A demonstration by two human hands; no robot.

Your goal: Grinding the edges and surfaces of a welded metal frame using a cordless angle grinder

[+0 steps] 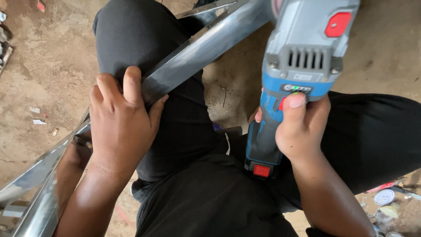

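My left hand grips a long shiny steel bar that runs diagonally from lower left to upper right across my left knee. My right hand holds a blue and grey cordless angle grinder by its handle, thumb on the switch near a small green light. The grinder's head points up toward the bar's far end, and its disc is out of view. A red latch shows at the base of the handle.
I sit over a dirt floor in black trousers. More steel framing lies at lower left. Small round lids and tins sit at lower right. Scraps of litter dot the ground on the left.
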